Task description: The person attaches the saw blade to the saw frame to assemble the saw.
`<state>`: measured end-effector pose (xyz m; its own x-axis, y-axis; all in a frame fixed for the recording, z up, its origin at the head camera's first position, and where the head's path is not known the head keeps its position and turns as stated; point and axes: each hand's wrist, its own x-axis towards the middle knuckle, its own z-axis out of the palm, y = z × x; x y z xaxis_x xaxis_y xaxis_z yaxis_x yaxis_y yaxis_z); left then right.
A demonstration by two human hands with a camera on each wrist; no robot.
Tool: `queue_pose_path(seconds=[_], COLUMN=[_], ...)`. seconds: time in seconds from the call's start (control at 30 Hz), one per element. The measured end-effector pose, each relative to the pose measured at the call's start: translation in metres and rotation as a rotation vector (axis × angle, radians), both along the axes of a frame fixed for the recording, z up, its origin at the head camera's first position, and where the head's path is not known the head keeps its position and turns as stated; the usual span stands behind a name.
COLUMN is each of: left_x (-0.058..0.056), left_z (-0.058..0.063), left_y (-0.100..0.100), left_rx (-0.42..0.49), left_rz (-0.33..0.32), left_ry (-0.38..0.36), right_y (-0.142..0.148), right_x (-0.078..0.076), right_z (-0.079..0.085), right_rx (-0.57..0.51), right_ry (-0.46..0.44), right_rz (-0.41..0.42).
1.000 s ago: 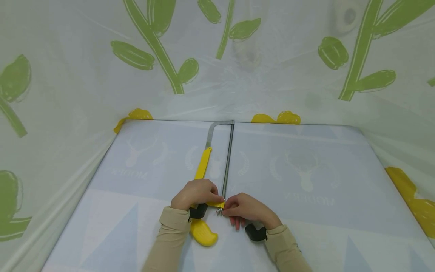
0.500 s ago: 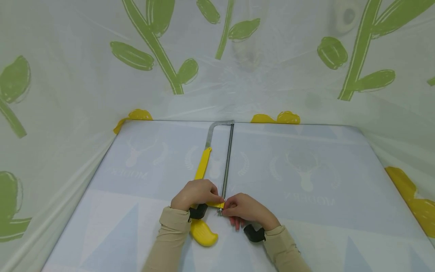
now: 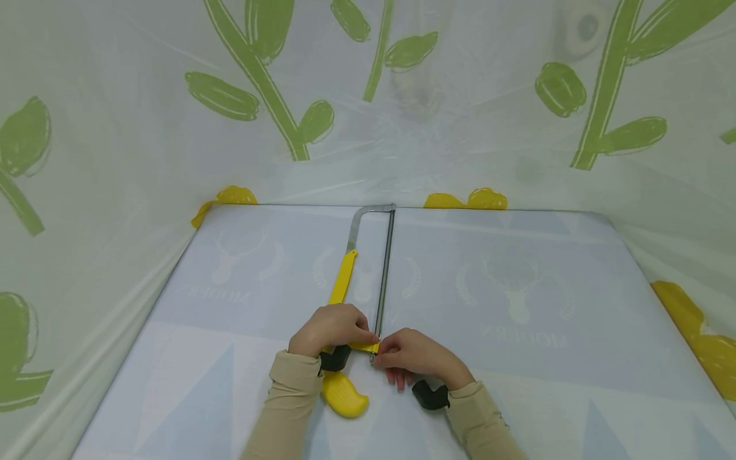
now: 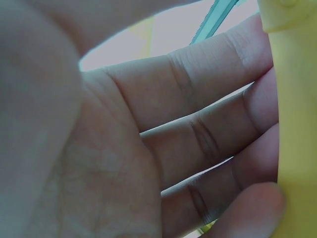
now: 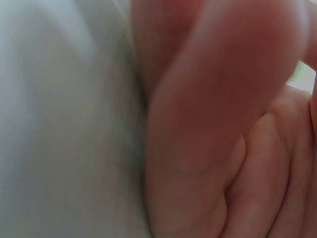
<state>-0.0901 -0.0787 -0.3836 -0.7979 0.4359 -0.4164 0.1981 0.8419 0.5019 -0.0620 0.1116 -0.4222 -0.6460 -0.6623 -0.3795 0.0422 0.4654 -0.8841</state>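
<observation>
A hacksaw [image 3: 343, 276] lies on the table, its grey bow at the far end and its yellow handle [image 3: 345, 395] toward me. Its blade [image 3: 385, 271] runs along the right side. My left hand [image 3: 332, 327] grips the near end of the frame, thumb and forefinger by the blade's lower end. In the left wrist view the fingers curl against the yellow handle [image 4: 299, 124], and a toothed strip of blade [image 4: 214, 21] shows above. My right hand [image 3: 418, 352] pinches the small metal wing nut [image 3: 372, 360] below the blade. The right wrist view has only blurred fingers [image 5: 208, 114].
The table [image 3: 517, 396] has a pale cloth printed with deer heads and triangles. Behind it hangs a white sheet [image 3: 460, 128] with green leaf prints, meeting the table's far edge near the saw's bow. A black wrist camera [image 3: 430, 395] sits on the right wrist.
The right fingertips have turned slightly at the wing nut, which shows less between them now. The left hand and the hacksaw have stayed in place.
</observation>
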Motion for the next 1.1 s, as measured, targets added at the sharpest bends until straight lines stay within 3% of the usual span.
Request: queue_pose_path(seconds=[0.37,0.73,1.1], left_x=[0.0001,-0.0001,-0.0004], left_z=[-0.0004,-0.0022,-0.0029], left_y=[0.0001,-0.0004,-0.0007], left_rx=[-0.004,0.002,-0.001], left_rz=[0.014,0.013,0.012], left_ry=[-0.010,-0.006,-0.006], right_y=[-0.0010,0.0019,0.0003], right_x=[0.0011,-0.0008,0.0001], right_z=[0.0040,-0.0020,-0.0028], right_rx=[0.006,-0.025,0.012], right_ry=[0.031,-0.029,0.013], right_rz=[0.004,0.014,-0.027])
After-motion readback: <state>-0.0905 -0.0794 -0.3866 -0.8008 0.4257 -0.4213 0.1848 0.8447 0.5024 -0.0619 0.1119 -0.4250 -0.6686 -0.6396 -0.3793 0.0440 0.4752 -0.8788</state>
